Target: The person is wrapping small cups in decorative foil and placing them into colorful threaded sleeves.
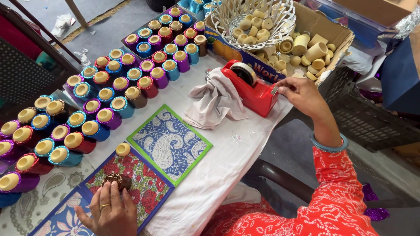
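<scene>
Nearest us, our left hand (109,214) lay at the near edge of the tabletop (227,161), palm down and knuckles up, with a ring on one finger. Its fingers (114,189) were closed around a small dark brown cup (116,180) with a gilt beaded rim. The cup lay tipped on its side, its long axis running roughly left to right along the near edge, on a red floral card (144,183). We could not tell which end was its mouth. Just beyond it on the same card stood a plain cream cup (123,149), upright, mouth up.

Next to that card lay a blue paisley card with a green border (169,144), set cornerwise.

Farther on, toward the right edge, our right hand (302,96) reached out from a red patterned sleeve (337,196), a blue bangle (329,145) at the wrist, forearm angled up and left. Its fingers were pinched narrow at the cutter end of a red tape dispenser (251,89), whose long axis ran diagonally, roll to the far left, cutter to the near right. A crumpled pale cloth (216,102) lay against it.

Along the left side stood rows of foil-wrapped cups (109,94), upright. At the far edge sat a cardboard box of bare cups (306,48) and a white basket (256,19).
</scene>
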